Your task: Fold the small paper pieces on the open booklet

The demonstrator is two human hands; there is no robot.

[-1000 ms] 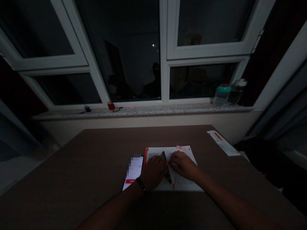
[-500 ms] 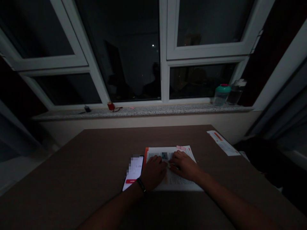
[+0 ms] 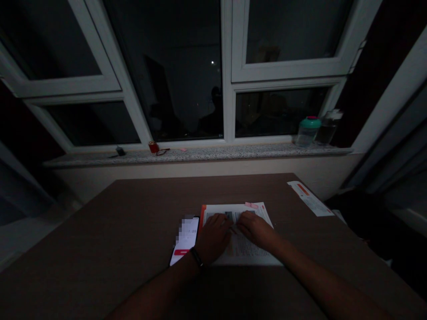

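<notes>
A printed sheet or booklet with an orange left edge lies flat on the table in front of me. Over its left half is my left hand, wearing a dark wristband, its fingers bent and closed. My right hand rests over the right half, fingers pressed together and pointing toward the left one. The fingertips nearly meet mid-page; whatever may be between them is too dark and small to make out. A small pink piece lies at the page's top right. Beside my left hand is a lit phone with a red button.
Another printed strip of paper lies at the right edge of the brown table. Along the stone windowsill stand a green-lidded bottle, a clear bottle, a small red object and a dark little item.
The fingers of my right hand have drawn closer together, and those of my left have shifted slightly over the page. The sheet and phone stay in place.
</notes>
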